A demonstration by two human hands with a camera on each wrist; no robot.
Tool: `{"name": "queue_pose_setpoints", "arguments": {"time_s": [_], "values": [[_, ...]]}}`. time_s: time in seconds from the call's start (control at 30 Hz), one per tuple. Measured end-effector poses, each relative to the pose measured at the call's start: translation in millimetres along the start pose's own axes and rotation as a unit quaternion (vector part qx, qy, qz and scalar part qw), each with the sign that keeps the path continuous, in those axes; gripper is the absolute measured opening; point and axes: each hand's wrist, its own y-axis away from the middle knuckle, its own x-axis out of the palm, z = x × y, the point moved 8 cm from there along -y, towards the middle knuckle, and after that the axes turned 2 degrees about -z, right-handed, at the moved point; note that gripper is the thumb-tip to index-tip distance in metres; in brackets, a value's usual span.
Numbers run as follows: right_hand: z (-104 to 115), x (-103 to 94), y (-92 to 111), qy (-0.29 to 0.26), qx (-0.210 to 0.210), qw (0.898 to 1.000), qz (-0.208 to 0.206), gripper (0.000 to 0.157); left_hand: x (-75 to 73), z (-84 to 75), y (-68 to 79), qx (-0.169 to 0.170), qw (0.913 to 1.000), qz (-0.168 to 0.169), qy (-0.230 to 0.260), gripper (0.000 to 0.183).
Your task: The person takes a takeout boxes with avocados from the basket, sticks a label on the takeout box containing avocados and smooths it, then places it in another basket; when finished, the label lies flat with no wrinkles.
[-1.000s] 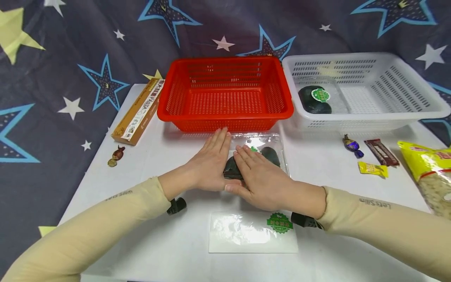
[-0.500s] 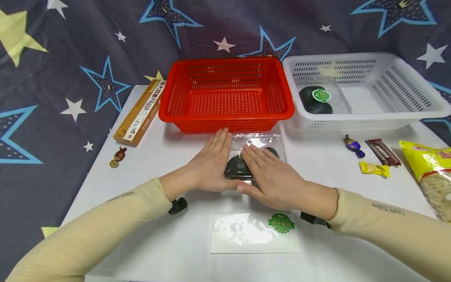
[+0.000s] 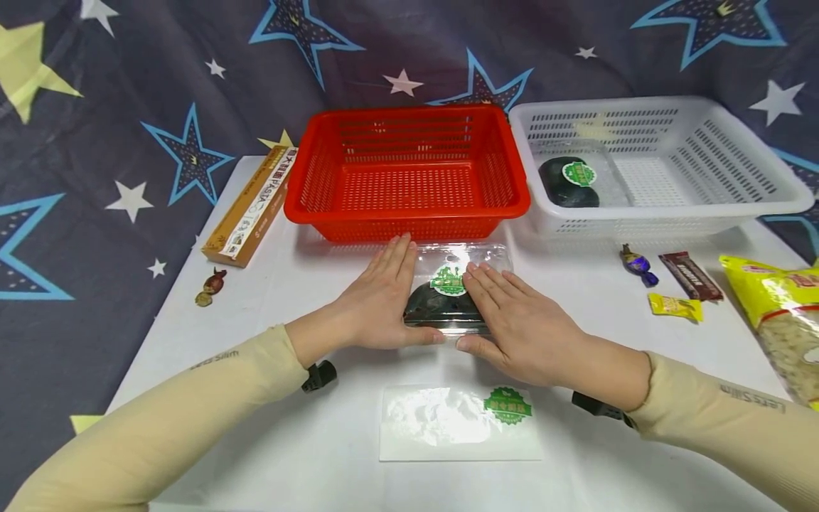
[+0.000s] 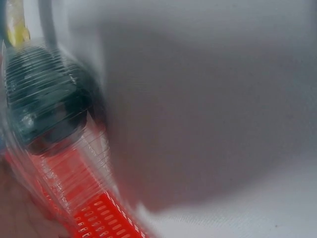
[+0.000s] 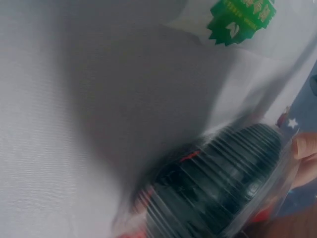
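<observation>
In the head view a clear plastic clamshell box [image 3: 476, 254] lies on the white table, with a dark, rounded thing [image 3: 435, 307] inside whose kind I cannot tell. A round green sticker [image 3: 448, 281] sits on its lid. My left hand [image 3: 380, 302] lies along the box's left side, fingers straight. Straight fingers of my right hand [image 3: 521, 323] rest on the right part of the lid, just beside the sticker. The ribbed box wall [image 4: 47, 94] shows in the left wrist view. In front lies a white sheet [image 3: 435, 427] bearing another green sticker [image 3: 508, 406].
Behind the box stands a red basket [image 3: 409, 222]. A white basket [image 3: 672, 211] to its right holds a similar stickered box [image 3: 569, 186]. A pasta box [image 3: 249, 213] and a candy [image 3: 211, 287] lie left; several candies [image 3: 691, 276] and a yellow bag [image 3: 780, 313] lie right.
My right hand has slid rightward over the lid, uncovering the green sticker. My left hand has stayed at the box's left side.
</observation>
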Motion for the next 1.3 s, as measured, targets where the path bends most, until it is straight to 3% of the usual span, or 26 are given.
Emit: {"name": "queue_pose_setpoints", "arguments": {"time_s": [0.27, 0.53, 0.77, 1.0, 1.3], "values": [[-2.1, -2.6, 0.4, -0.021, -0.015, 1.000, -0.003, 0.083, 0.7, 0.7, -0.2, 0.000, 1.0000, 0.003, 0.002, 0.123], [0.7, -1.2, -14.2, -0.031, -0.021, 0.999, -0.001, 0.083, 1.3, 0.7, -0.6, 0.000, 1.0000, 0.002, 0.003, 0.123], [19.6, 1.6, -22.8, -0.038, -0.035, 0.999, 0.004, 0.085, 1.8, 1.9, -0.4, -0.006, 0.9999, 0.009, -0.005, 0.123], [28.3, 1.5, -27.6, -0.058, -0.021, 0.998, 0.005, 0.086, 1.9, 2.4, 0.4, -0.007, 0.9997, 0.022, -0.002, 0.125], [34.0, 4.0, -32.0, -0.072, -0.013, 0.997, 0.015, 0.086, 1.9, 0.2, -1.4, -0.002, 0.9998, 0.016, -0.015, 0.123]]}}
